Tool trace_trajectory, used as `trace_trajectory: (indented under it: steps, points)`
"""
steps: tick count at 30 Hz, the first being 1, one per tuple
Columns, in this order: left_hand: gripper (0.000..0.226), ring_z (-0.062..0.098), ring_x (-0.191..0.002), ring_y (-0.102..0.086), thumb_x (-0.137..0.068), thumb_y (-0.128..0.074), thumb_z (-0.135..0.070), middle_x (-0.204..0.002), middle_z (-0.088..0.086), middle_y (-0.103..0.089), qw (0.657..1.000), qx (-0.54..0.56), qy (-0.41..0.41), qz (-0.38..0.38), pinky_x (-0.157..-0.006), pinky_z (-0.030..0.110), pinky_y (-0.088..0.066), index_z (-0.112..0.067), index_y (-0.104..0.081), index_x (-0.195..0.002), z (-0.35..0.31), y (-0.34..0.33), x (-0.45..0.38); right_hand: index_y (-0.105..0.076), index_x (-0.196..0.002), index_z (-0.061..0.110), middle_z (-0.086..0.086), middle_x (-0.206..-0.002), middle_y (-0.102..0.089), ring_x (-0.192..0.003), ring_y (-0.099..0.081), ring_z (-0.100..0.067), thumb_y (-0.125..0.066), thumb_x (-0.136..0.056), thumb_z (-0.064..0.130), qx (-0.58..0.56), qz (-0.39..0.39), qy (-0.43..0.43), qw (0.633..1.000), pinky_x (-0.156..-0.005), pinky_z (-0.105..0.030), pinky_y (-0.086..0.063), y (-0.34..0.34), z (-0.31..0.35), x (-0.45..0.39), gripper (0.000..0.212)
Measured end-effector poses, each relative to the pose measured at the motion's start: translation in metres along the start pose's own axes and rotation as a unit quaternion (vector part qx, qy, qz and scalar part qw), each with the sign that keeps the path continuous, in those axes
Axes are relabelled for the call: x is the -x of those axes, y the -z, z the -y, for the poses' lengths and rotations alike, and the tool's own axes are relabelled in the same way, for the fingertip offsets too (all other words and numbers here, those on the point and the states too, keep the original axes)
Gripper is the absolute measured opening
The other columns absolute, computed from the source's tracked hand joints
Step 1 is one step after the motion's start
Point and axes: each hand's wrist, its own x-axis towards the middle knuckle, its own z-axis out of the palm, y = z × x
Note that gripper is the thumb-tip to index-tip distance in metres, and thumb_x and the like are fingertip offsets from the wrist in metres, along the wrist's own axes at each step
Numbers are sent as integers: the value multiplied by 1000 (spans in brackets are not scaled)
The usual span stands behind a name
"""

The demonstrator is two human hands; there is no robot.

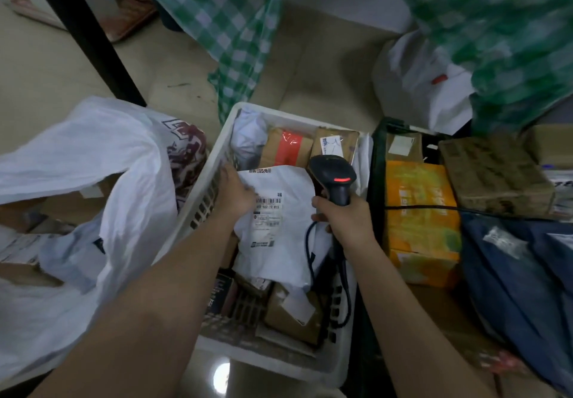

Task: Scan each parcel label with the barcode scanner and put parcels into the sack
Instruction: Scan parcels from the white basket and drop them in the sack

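Both bare forearms reach forward and down; the left hand (234,191) lies flat, fingers extended, back facing up; the right hand (344,216) is curled tight, thumb wrapped round.

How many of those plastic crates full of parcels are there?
2. A white crate sits in the middle under both hands, and a dark crate stands right beside it, on its right. Others may be hidden behind the sacks.
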Motion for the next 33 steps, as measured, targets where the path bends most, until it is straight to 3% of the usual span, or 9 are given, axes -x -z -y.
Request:
trace_trajectory:
  steps: [3,6,9,12,17,22,24,30,33]
  points:
    - [73,38,-122,-49,-85,-65,-18,-135,21,-49,998,-51,8,-28,-99,47,-44,-7,-27,-146,2,1,-6,-60,-78,13,-11,-78,-61,-56,-65,-14,-70,-84,5,-6,7,-13,1000,-41,-15,-42,-2,-7,-8,15]
    - [26,38,-93,-62,-91,-60,-21,-96,24,-64,993,-92,-62,-25,-73,36,-44,5,-62,-95,-14,15,14,-60,-80,14,-9,-76,-63,-60,-65,-15,-71,-84,6,-10,-2,-18,1000,-45,-18,-44,-1,-11,-10,14]
    - [25,29,-86,-58,-97,-53,-23,-90,15,-61,986,-78,-151,-10,-69,33,-41,-1,-58,-86,-49,40,46,-60,-78,18,-7,-74,-63,-70,-61,-22,-74,-81,12,-10,-58,12,998,-63,-30,-47,2,-10,-9,15]
    - [24,24,-93,-57,-99,-48,-28,-99,6,-62,975,-112,-187,34,-79,35,-45,-8,-60,-105,-90,71,75,-59,-83,27,4,-81,-63,-75,-60,-13,-80,-77,23,-36,-104,39,993,-72,-29,-49,4,5,-5,22]
    - [24,21,-102,-54,-100,-47,-29,-104,-2,-56,968,-99,-221,65,-76,26,-32,-14,-59,-115,-144,133,124,-57,-112,23,10,-93,-65,-86,-61,-9,-81,-77,21,-123,-57,43,990,-74,-25,-48,4,51,21,43]
    - [12,27,-98,-59,-96,-54,-30,-99,1,-62,974,-11,-227,17,-73,34,-45,-20,-58,-102,-160,179,170,-64,-110,15,-1,-90,-73,-89,-69,-23,-86,-70,22,-141,-29,79,986,-88,-46,-55,-4,84,64,46]
    - [10,28,-89,-64,-91,-63,-31,-96,3,-64,972,92,-217,-16,-71,40,-52,-28,-54,-94,-158,193,183,-64,-102,18,1,-83,-72,-81,-68,-23,-85,-70,26,-135,-35,87,986,-87,-46,-55,-8,94,81,39]
    - [61,15,-97,-67,-77,-76,-43,-114,2,-65,952,289,-103,-14,-82,36,-57,-14,-51,-124,-124,225,225,-60,-81,19,1,-59,-61,-55,-54,-18,-84,-72,29,-169,-63,76,981,-70,-40,-50,-11,118,129,27]
    - [38,22,-98,-66,-87,-67,-37,-107,7,-67,965,249,-77,30,-83,37,-55,-8,-59,-110,-102,228,250,-59,-78,16,-2,-64,-57,-52,-49,-15,-80,-78,19,-186,-49,76,978,-58,-31,-47,-12,124,154,21]
